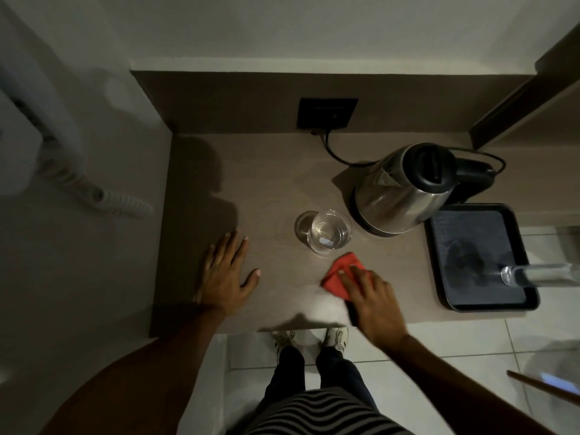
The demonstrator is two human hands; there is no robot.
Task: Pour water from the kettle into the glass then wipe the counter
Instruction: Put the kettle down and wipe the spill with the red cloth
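My left hand (pixel 226 277) lies flat on the tabletop (pixel 276 171), fingers spread, gripping nothing. At its two o'clock stands the glass (pixel 329 231), water in it, untouched by either hand. My right hand (pixel 373 296) presses palm-down on the red cloth (pixel 340 271), fingers extended over it; the glass sits at its eleven o'clock, just beyond the cloth. The kettle (pixel 405 189) stands at the glass's two o'clock, with a black tray (pixel 480 262) farther right.
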